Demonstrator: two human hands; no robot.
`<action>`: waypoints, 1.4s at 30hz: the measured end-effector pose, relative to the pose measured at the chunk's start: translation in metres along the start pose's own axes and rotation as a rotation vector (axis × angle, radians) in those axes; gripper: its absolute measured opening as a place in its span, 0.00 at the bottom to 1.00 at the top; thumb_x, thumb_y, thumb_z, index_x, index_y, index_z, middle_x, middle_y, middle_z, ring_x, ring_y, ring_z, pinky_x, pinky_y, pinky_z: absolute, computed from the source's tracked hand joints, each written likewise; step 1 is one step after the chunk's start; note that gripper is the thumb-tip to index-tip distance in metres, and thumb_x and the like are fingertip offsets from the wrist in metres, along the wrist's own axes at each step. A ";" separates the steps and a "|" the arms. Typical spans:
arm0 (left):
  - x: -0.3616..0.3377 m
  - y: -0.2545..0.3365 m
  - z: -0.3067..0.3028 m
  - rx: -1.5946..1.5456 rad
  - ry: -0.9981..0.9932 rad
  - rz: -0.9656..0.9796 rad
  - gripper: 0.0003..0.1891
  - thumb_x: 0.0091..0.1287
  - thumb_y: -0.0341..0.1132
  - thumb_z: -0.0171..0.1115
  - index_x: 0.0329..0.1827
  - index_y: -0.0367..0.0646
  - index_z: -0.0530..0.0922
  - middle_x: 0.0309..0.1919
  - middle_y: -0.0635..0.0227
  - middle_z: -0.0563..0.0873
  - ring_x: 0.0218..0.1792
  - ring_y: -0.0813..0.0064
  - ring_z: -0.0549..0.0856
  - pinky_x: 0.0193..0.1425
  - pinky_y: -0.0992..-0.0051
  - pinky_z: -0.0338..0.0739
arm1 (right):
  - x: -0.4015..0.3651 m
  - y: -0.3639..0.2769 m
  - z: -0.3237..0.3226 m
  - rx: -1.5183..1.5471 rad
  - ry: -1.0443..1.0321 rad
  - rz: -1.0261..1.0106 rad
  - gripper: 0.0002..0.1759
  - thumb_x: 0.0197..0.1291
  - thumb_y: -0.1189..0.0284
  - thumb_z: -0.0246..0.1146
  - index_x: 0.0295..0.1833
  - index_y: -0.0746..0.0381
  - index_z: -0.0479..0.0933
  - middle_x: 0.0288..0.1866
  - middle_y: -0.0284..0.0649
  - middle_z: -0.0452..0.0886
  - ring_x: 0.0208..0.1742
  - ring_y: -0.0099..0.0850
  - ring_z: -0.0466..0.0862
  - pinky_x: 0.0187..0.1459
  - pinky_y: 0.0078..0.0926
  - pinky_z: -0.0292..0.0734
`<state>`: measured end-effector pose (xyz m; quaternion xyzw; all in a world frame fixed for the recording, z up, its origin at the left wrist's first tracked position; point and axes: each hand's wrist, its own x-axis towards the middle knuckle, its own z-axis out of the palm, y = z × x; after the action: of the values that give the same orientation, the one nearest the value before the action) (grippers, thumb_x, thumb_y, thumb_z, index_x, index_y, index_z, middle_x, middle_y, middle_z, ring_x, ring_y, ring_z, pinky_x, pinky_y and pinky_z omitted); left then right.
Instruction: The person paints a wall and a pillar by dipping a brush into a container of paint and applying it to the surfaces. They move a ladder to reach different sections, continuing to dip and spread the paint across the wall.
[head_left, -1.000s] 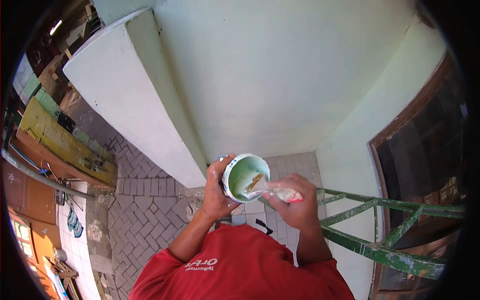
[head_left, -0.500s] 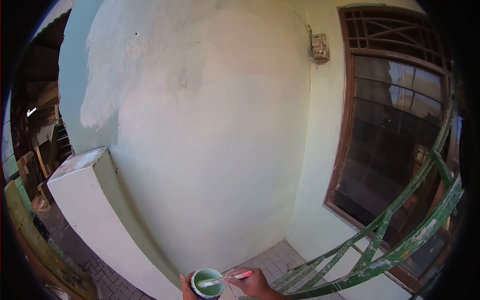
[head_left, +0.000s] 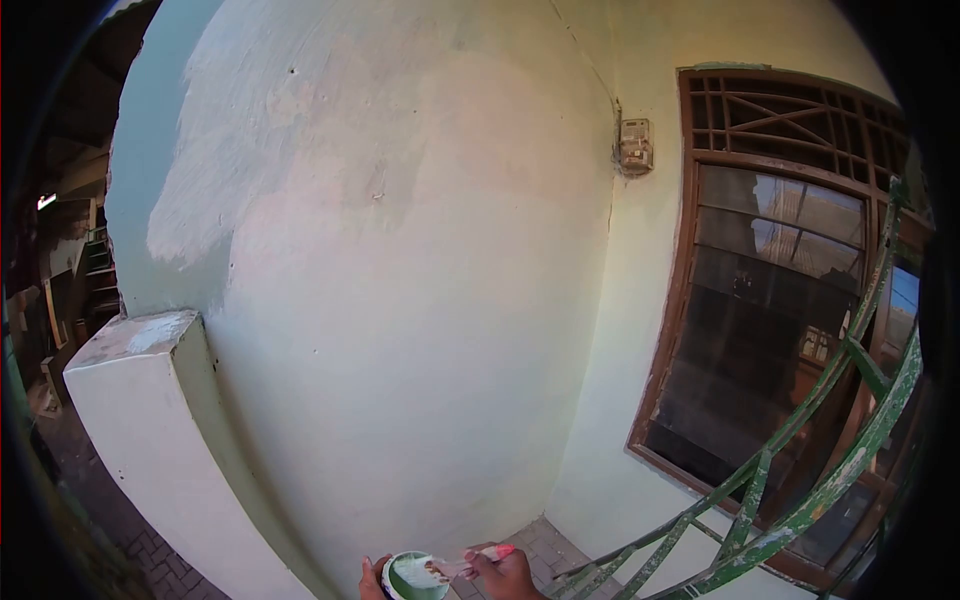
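Observation:
At the bottom of the view, my left hand [head_left: 372, 578] is wrapped round the side of a small paint can [head_left: 389, 577] with pale green paint in it. My right hand [head_left: 503, 574] grips a paintbrush [head_left: 458, 568] by its handle, which has a red end. The brush points left, its paint-coated bristles at the right rim of the can. Ahead stands a wall [head_left: 400, 350] with pale, patchy paint and a bluish-green strip at its left edge.
A low white wall [head_left: 130, 400] runs down the left side. On the right are a green metal frame [head_left: 760, 560] with chipped paint and a brown-framed window [head_left: 690, 260]. An electric meter [head_left: 636, 147] hangs near the corner. Paving [head_left: 540, 550] lies below.
The brush has come up from inside the can to its right rim. The view has tilted upward, so the wall and window sit lower, and both hands are nearer the bottom edge.

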<state>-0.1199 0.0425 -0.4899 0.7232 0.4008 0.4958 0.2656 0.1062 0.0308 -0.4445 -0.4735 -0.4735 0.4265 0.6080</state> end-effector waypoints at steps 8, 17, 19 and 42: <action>0.035 0.016 -0.049 -0.008 0.020 -0.041 0.72 0.46 0.34 0.88 0.81 0.33 0.34 0.73 0.45 0.70 0.72 0.51 0.75 0.82 0.58 0.61 | 0.040 0.001 0.032 0.625 -0.062 0.172 0.07 0.76 0.66 0.63 0.49 0.57 0.77 0.43 0.36 0.82 0.38 0.30 0.84 0.38 0.32 0.82; 0.055 0.021 -0.091 -0.036 0.162 -0.058 0.77 0.43 0.31 0.87 0.85 0.38 0.29 0.74 0.45 0.70 0.73 0.49 0.74 0.80 0.57 0.65 | 0.063 -0.015 0.081 1.082 -0.283 0.414 0.05 0.74 0.69 0.63 0.49 0.57 0.75 0.53 0.41 0.83 0.43 0.27 0.85 0.47 0.25 0.85; 0.056 0.021 -0.098 -0.037 0.178 -0.056 0.77 0.44 0.31 0.87 0.85 0.38 0.28 0.74 0.45 0.70 0.73 0.49 0.74 0.80 0.56 0.65 | 0.067 -0.006 0.091 1.137 -0.333 0.447 0.05 0.73 0.71 0.63 0.50 0.57 0.76 0.55 0.42 0.83 0.43 0.26 0.86 0.48 0.24 0.87; 0.043 0.024 -0.137 -0.102 0.322 -0.070 0.83 0.42 0.32 0.90 0.83 0.40 0.21 0.74 0.46 0.69 0.74 0.52 0.73 0.80 0.56 0.65 | 0.116 -0.048 0.163 0.713 -0.597 0.238 0.10 0.75 0.64 0.65 0.53 0.58 0.77 0.36 0.36 0.81 0.35 0.26 0.82 0.38 0.25 0.78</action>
<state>-0.2315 0.0636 -0.3993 0.6055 0.4375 0.6155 0.2512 -0.0285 0.1623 -0.3605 -0.1430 -0.3942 0.7463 0.5169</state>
